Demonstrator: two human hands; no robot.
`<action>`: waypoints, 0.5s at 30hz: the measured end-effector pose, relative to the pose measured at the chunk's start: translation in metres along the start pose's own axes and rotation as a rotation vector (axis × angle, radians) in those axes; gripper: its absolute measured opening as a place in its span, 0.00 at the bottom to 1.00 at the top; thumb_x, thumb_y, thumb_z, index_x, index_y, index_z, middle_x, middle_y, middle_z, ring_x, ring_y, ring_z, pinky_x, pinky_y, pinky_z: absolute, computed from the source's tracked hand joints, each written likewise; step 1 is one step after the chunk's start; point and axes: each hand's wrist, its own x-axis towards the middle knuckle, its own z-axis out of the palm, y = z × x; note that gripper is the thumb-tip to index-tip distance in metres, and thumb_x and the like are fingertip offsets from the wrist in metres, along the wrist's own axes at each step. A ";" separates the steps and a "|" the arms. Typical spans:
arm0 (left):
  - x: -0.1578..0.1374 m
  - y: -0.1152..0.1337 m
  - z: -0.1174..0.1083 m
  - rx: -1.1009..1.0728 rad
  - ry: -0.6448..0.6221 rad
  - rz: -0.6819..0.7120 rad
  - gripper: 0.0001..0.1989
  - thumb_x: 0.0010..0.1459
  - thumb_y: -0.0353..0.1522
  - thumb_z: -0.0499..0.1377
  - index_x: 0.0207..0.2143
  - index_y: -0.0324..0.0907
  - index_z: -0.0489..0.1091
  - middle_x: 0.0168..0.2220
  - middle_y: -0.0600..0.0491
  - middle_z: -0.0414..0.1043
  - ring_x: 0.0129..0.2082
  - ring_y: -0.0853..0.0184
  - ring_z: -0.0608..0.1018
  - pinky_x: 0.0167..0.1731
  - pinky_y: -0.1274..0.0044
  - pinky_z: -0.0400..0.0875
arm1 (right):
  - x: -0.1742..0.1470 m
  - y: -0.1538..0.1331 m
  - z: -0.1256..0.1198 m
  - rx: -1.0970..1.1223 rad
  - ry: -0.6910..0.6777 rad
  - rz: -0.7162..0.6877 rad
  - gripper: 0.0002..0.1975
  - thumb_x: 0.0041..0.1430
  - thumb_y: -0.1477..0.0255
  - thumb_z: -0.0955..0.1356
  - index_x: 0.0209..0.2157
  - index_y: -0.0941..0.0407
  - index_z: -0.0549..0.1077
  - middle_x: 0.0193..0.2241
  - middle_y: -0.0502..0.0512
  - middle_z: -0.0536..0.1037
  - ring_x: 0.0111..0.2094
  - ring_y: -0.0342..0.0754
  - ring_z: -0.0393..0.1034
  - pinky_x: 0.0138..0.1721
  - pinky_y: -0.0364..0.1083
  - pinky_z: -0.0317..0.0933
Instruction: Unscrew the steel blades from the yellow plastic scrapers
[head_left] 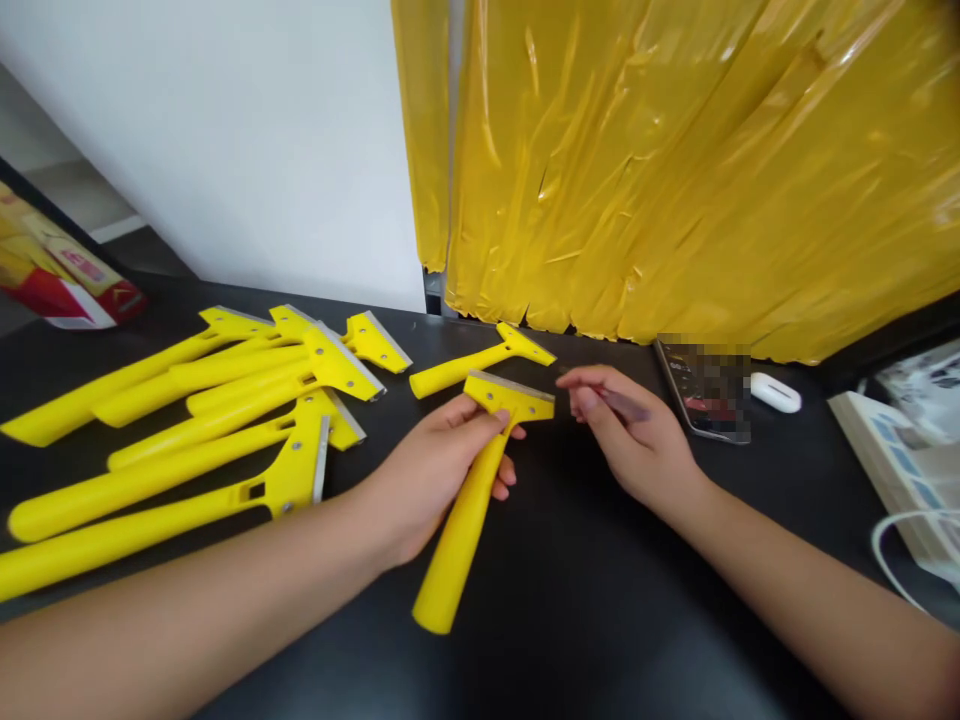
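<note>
My left hand (442, 465) is closed around the neck of a yellow scraper (469, 520), its handle angled down toward me. Two screws and a thin metal blade edge show on that scraper's head. Just right of the head, my right hand (637, 425) pinches a slim tool with a dark reddish handle, which looks like a small screwdriver (626, 405); its tip is hard to make out. Behind the held scraper lies another yellow scraper (480, 362) without a visible blade. To the left, several yellow scrapers (247, 400) with metal blades rest in an overlapping pile.
A phone (701, 390) and a white earbud case (775, 393) lie to the right on the black table (585, 610). Beyond them is a white power strip (892, 470) with a cable. Yellow plastic film (675, 170) hangs behind. A red and yellow box (67, 265) stands far left.
</note>
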 end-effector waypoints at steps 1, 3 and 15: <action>0.002 -0.001 0.001 -0.029 -0.033 0.003 0.11 0.70 0.37 0.63 0.51 0.42 0.74 0.48 0.49 0.77 0.28 0.72 0.78 0.29 0.78 0.75 | -0.003 -0.005 -0.002 -0.012 0.012 -0.031 0.12 0.76 0.63 0.66 0.48 0.50 0.81 0.36 0.53 0.77 0.38 0.50 0.73 0.42 0.52 0.69; 0.005 -0.001 -0.002 -0.063 -0.099 0.002 0.13 0.71 0.39 0.64 0.53 0.44 0.75 0.50 0.49 0.76 0.29 0.73 0.77 0.30 0.78 0.74 | -0.007 -0.012 -0.005 -0.026 0.023 -0.076 0.12 0.77 0.65 0.66 0.47 0.48 0.82 0.35 0.54 0.77 0.38 0.51 0.73 0.41 0.52 0.68; 0.009 -0.001 -0.016 -0.070 -0.164 -0.100 0.17 0.69 0.41 0.67 0.54 0.42 0.76 0.36 0.51 0.76 0.32 0.68 0.77 0.36 0.75 0.74 | 0.011 -0.004 0.005 0.628 0.174 0.448 0.10 0.69 0.61 0.71 0.39 0.48 0.67 0.28 0.48 0.75 0.28 0.49 0.71 0.33 0.50 0.69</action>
